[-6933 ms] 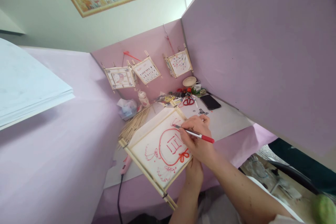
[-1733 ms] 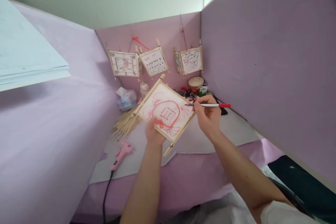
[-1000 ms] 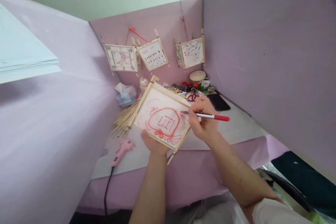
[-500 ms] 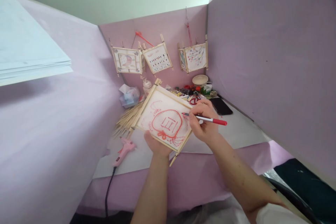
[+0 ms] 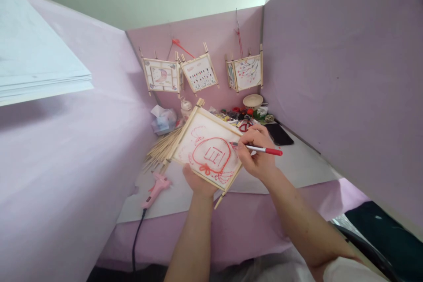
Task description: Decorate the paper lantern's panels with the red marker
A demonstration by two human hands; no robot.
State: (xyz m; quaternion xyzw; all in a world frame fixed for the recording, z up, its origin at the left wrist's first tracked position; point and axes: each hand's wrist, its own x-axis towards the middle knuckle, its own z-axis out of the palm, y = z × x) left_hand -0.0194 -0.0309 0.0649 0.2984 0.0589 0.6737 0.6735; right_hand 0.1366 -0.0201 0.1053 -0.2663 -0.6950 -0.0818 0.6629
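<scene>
My left hand (image 5: 200,182) grips the lower edge of a wood-framed paper panel (image 5: 188,141), which is tilted above the table; the thumb shows in front and the other fingers are hidden behind it. On the white paper is a red drawing (image 5: 211,139) of a rounded shape with straight strokes inside and a bow below. My right hand (image 5: 257,150) is closed around a red-and-white felt-tip pen (image 5: 264,150). The pen's tip is at the upper right of the drawn outline, touching or very near the paper.
A pink glue gun (image 5: 157,189) lies at left with its black cord hanging off the table. Thin wooden sticks (image 5: 161,150), a tissue pack (image 5: 163,119), red-handled scissors (image 5: 246,127) and a black phone (image 5: 280,134) lie farther back. Decorated lanterns (image 5: 247,72) hang on the back partition.
The pen's back end has swung slightly to the left, with its tip staying near the same spot on the paper. My left hand and the panel hold almost still.
</scene>
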